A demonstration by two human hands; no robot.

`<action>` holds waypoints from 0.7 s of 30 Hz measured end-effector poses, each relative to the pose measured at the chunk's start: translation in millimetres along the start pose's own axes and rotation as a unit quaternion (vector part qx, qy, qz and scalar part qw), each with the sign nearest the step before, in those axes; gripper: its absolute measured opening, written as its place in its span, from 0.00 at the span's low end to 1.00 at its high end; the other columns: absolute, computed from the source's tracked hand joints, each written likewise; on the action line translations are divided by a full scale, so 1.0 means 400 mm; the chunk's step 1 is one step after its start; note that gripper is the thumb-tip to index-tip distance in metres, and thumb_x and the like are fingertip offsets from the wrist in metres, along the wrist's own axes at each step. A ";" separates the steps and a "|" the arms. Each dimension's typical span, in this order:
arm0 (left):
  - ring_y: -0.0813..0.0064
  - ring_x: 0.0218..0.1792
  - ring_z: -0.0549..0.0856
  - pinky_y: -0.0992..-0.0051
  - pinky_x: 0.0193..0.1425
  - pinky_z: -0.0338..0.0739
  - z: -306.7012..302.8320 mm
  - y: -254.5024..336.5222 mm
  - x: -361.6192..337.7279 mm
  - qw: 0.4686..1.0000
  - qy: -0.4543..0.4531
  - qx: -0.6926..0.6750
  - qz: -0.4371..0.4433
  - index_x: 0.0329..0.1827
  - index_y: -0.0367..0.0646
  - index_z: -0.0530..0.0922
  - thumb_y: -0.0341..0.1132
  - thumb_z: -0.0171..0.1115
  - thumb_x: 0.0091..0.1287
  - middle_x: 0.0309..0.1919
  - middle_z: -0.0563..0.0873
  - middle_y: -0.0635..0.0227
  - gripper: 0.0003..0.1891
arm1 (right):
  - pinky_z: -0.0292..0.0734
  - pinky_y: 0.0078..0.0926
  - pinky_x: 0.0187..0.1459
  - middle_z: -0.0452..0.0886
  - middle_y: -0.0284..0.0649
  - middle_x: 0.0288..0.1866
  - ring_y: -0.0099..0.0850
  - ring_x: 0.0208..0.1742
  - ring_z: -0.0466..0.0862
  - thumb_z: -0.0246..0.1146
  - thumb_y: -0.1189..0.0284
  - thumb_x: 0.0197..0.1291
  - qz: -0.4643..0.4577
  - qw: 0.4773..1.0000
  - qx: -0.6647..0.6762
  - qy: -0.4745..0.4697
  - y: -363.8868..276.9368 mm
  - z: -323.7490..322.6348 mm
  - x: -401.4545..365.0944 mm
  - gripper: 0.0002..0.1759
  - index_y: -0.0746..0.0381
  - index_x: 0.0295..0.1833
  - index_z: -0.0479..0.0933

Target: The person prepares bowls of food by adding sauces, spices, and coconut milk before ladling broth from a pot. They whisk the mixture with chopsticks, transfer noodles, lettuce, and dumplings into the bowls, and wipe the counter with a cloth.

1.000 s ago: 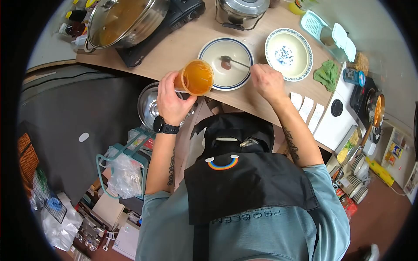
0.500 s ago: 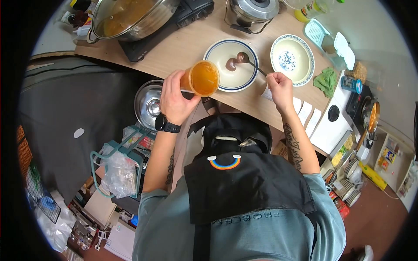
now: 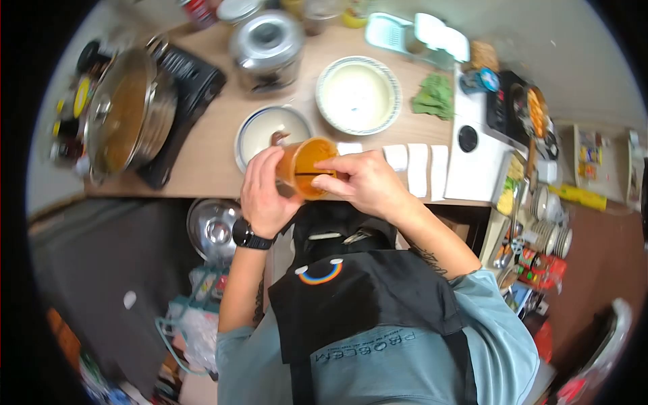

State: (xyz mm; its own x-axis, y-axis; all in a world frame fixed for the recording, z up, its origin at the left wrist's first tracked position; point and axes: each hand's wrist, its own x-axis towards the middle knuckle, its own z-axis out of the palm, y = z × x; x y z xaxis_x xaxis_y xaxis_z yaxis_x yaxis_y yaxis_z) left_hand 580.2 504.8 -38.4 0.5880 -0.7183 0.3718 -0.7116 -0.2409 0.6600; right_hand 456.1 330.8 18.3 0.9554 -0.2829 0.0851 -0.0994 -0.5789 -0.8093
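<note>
A wood-topped table (image 3: pixel 206 138) runs along the far side of the person. On its left, a steel stockpot (image 3: pixel 121 115) under a clear lid sits on a black portable stove (image 3: pixel 191 71). A deep bowl with a patterned rim (image 3: pixel 358 94) stands right of a lidded metal pot (image 3: pixel 268 40), and nearer the person lies a blue-banded bowl (image 3: pixel 255 135). The left hand (image 3: pixel 264 196) is wrapped around a clear plastic cup (image 3: pixel 291 162) coated inside with orange-brown liquid — held up at the table's near edge, just beside that bowl, its mouth leaning right. The right hand (image 3: pixel 364 181) pinches a dark spoon (image 3: pixel 312 174) by its thin handle, across the cup's mouth; the spoon's head is hidden. Brown sauce (image 3: pixel 279 138) — a small blurred patch — shows in the blue-banded bowl.
</note>
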 end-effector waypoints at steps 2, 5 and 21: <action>0.50 0.56 0.82 0.59 0.63 0.77 0.035 0.035 0.044 0.999 0.003 -0.046 0.013 0.60 0.38 0.74 0.32 0.82 0.46 0.56 0.82 0.54 0.37 | 0.81 0.37 0.36 0.85 0.44 0.27 0.41 0.29 0.85 0.72 0.69 0.59 0.126 0.987 -0.037 0.091 0.088 -0.111 -0.049 0.13 0.63 0.47 0.86; 0.52 0.55 0.82 0.60 0.62 0.77 0.098 0.069 0.096 0.998 -0.025 -0.065 0.007 0.60 0.39 0.74 0.33 0.82 0.45 0.56 0.82 0.55 0.37 | 0.81 0.41 0.48 0.85 0.46 0.41 0.45 0.44 0.85 0.73 0.70 0.55 0.213 0.908 -0.254 0.255 0.356 -0.304 -0.176 0.18 0.64 0.51 0.82; 0.56 0.51 0.83 0.64 0.56 0.80 0.497 0.215 0.565 0.990 -0.097 -0.099 0.030 0.60 0.39 0.73 0.33 0.77 0.48 0.52 0.82 0.56 0.34 | 0.75 0.38 0.66 0.76 0.49 0.65 0.47 0.66 0.78 0.75 0.72 0.48 0.059 0.982 -0.035 0.178 0.388 -0.662 -0.032 0.39 0.63 0.68 0.72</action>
State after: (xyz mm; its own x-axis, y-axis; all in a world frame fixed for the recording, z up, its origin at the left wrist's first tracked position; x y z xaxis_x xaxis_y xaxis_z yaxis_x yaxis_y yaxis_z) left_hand 575.2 192.0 -27.5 0.4483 -0.8441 0.2941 -0.6422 -0.0753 0.7628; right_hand 354.8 42.1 45.6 0.7795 -0.5934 0.2006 -0.2348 -0.5737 -0.7847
